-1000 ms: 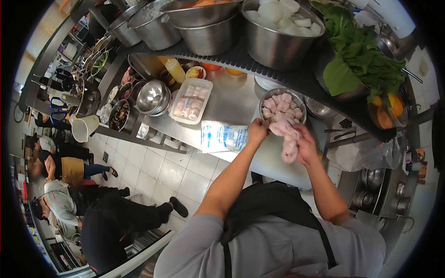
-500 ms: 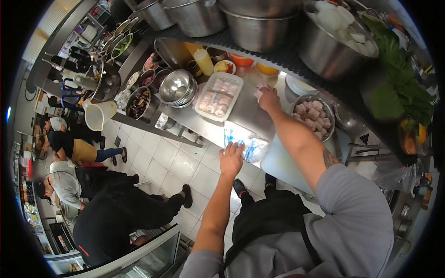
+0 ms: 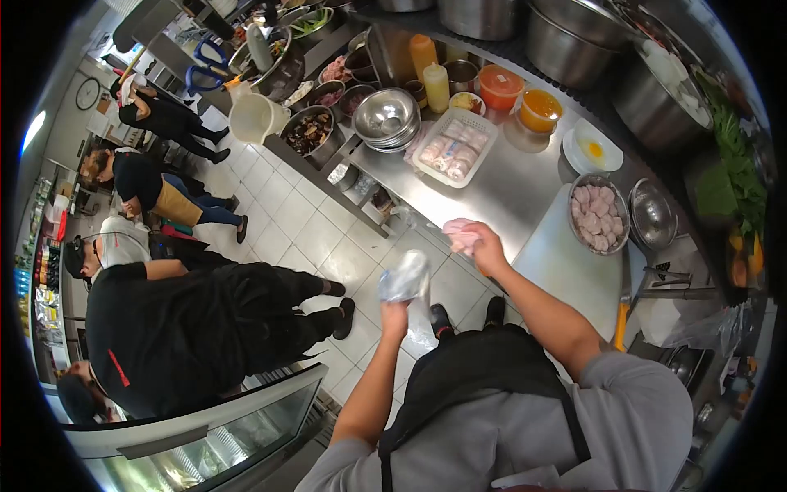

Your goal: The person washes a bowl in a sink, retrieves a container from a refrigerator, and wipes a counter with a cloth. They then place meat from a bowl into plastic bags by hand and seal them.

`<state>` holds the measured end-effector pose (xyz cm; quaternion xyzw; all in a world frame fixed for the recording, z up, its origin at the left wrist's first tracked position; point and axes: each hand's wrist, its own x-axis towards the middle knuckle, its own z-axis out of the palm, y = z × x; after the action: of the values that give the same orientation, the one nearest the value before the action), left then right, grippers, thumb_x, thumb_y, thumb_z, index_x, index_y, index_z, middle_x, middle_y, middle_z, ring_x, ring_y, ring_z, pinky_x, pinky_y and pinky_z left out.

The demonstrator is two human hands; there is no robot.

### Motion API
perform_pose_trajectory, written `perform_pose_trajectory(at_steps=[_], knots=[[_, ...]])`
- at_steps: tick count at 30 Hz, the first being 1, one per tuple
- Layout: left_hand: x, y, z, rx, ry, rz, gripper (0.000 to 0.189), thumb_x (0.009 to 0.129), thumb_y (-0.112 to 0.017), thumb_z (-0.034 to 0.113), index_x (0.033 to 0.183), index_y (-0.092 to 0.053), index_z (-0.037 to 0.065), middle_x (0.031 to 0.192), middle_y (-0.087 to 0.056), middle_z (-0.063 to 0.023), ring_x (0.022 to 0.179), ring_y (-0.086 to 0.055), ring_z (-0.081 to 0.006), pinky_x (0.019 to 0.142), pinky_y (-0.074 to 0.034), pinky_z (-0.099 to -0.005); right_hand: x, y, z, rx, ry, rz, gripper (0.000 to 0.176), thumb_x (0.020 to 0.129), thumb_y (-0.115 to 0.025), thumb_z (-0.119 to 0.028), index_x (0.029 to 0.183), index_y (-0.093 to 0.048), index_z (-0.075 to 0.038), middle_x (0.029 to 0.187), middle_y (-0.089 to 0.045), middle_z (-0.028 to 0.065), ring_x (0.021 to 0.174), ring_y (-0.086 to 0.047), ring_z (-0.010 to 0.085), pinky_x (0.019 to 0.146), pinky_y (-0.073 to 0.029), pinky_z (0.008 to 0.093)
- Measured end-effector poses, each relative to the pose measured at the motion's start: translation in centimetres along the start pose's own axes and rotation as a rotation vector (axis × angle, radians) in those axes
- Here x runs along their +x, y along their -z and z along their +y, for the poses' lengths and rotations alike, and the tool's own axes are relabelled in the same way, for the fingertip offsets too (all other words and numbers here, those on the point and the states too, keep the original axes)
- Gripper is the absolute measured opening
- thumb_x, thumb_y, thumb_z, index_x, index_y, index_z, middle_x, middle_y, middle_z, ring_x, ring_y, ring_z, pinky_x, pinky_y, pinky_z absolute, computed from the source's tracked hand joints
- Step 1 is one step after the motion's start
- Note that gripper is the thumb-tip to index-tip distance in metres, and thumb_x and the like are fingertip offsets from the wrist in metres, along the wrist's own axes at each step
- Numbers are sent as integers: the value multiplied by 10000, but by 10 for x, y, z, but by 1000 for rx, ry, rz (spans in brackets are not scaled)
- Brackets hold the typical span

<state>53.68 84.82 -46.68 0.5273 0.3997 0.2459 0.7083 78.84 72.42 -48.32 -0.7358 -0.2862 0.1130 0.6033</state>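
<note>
My left hand (image 3: 396, 313) is raised over the tiled floor (image 3: 307, 238), just off the edge of the worktop (image 3: 512, 184). Its fingers are closed tight around the bunched end of a clear plastic bag (image 3: 407, 279), which stands up crumpled above my fist. My right hand (image 3: 489, 248) is just beside it, at the worktop's near edge. Its fingers are curled around a pale pink piece of raw meat (image 3: 459, 233) that sticks out to the left of my knuckles. The bag and the meat are near each other but not touching.

To the right of my right arm lies a white cutting board (image 3: 566, 275). At its far end sits a steel bowl (image 3: 599, 216) full of pale pink meat chunks, and just beside that is an empty steel strainer (image 3: 653, 213). A knife with an orange handle (image 3: 623, 312) lies along the board's right edge.

Farther back on the worktop are a white basket of rolled meat (image 3: 456, 148), a stack of steel bowls (image 3: 387, 116), a plate with an egg (image 3: 592, 149), two orange tubs (image 3: 500, 85) and two squeeze bottles (image 3: 435, 86).

On the floor to my left, a person in black (image 3: 205, 328) bends low by a glass-fronted cabinet (image 3: 221, 443).
</note>
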Motion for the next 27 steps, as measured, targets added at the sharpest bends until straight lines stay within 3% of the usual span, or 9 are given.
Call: perform_pose_trajectory(at_steps=[2, 4, 6, 12, 16, 18, 19, 22, 27], knots=[[-14, 40, 11, 66, -10, -7, 391, 980, -493, 81, 1354, -519, -30, 1285, -615, -131, 1177, -580, -241, 987, -475, -350, 11, 18, -3, 452, -345, 106, 169, 936, -542, -39, 1076, -634, -59, 1078, -685, 98, 1029, -646, 202, 908, -522, 334], [-36, 82, 8, 114, -38, 37, 394, 998, -477, 95, 1372, -501, -28, 1301, -603, -126, 1168, -579, -224, 979, -480, -343, 60, 55, 38, 368, -23, 213, 183, 968, -522, -49, 1129, -609, -68, 1149, -684, 119, 982, -665, 190, 886, -529, 316], [-40, 118, -7, 132, -112, 97, 395, 1014, -464, 107, 1386, -486, -23, 1311, -596, -125, 1154, -582, -206, 969, -486, -335, 118, 104, -1, -473, 143, 400, 366, 831, -584, 8, 1193, -617, -29, 1141, -678, 144, 1048, -640, 332, 973, -485, 390], [-75, 164, 24, 123, 31, 161, 396, 1032, -459, 135, 1392, -476, -30, 1311, -594, -136, 1162, -586, -219, 975, -490, -344, 195, 144, 73, -978, -277, 71, 551, 886, -573, -163, 1409, -438, -54, 1449, -456, 202, 1301, -451, 429, 1039, -428, 539], [-88, 183, 27, 297, -20, 262, 399, 1047, -456, 174, 1399, -472, -14, 1318, -586, -150, 1181, -584, -247, 977, -506, -375, 97, 80, 85, -1104, -72, 155, 596, 890, -523, -110, 1463, -362, -78, 1472, -396, 234, 1345, -374, 459, 1080, -366, 576], [-94, 190, 20, 138, 6, 329, 414, 1046, -460, 180, 1417, -447, -2, 1342, -569, -154, 1194, -580, -263, 975, -513, -398, 22, 27, 7, -1025, -282, 149, 537, 864, -524, -85, 1393, -434, -65, 1343, -485, 206, 1206, -459, 408, 981, -379, 535], [-91, 191, 15, 57, 20, 350, 422, 1045, -462, 183, 1426, -434, 4, 1353, -560, -156, 1201, -577, -271, 974, -517, -409, -13, 2, 46, -914, -95, 287, 413, 851, -538, -77, 1264, -547, -78, 1244, -549, 172, 1124, -495, 360, 943, -381, 510], [-75, 219, -23, 82, 0, 318, 460, 1040, -474, 188, 1460, -376, 30, 1403, -519, -150, 1215, -576, -293, 957, -531, -434, -77, -39, 1, -516, 98, -68, 166, 822, -561, -6, 952, -646, -63, 976, -656, 131, 1019, -588, 341, 955, -417, 474], [-47, 227, -9, 139, -14, 212, 490, 1041, -469, 193, 1492, -359, 40, 1436, -502, -160, 1263, -558, -298, 997, -512, -445, -57, -1, -95, -127, -596, -280, 184, 921, -491, -65, 983, -660, -106, 937, -684, 97, 840, -643, 221, 781, -538, 361]])
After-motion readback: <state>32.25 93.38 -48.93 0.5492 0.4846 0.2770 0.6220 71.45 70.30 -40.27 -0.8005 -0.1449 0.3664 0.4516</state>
